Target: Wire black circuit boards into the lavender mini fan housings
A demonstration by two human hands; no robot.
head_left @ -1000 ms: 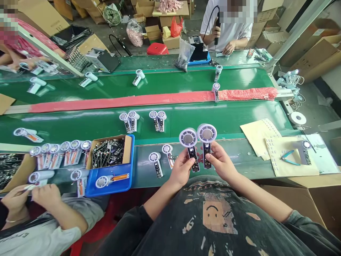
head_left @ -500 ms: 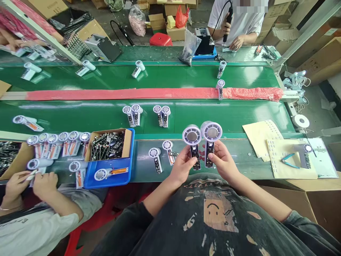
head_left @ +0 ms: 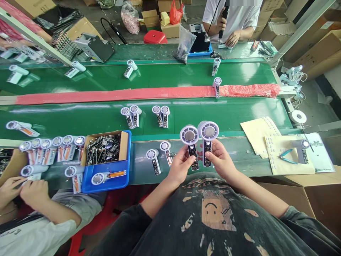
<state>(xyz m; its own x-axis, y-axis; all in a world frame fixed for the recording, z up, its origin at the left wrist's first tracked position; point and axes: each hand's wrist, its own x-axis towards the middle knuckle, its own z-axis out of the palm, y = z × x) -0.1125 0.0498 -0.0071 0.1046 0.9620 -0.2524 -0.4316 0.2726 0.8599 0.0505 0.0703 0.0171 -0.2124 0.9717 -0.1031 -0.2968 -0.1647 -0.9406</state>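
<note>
My left hand (head_left: 180, 165) grips a white round fan head (head_left: 189, 135), and its black circuit board (head_left: 193, 156) hangs below, held upright. My right hand (head_left: 221, 160) holds a matching white fan head (head_left: 209, 131) with its black circuit board (head_left: 207, 153) a little higher, close beside the first. Both units stand above the green conveyor bench (head_left: 234, 153). Just left of my left hand lie two similar units, a white fan with a circuit board (head_left: 153, 160) and another (head_left: 165, 151).
A blue tray (head_left: 106, 179) holds a cardboard box of circuit parts at the left. A co-worker's hands (head_left: 34, 192) work at the near left, and another person (head_left: 229, 21) holds a black tool across the belt. A red strip lies along the belt. Yellowish sheets and blue-handled pliers (head_left: 288, 157) lie at the right.
The view has shifted slightly, so everything sits a little lower-left in frame. My hands still hold the same two units, and the co-worker's hands at the left have moved slightly.
</note>
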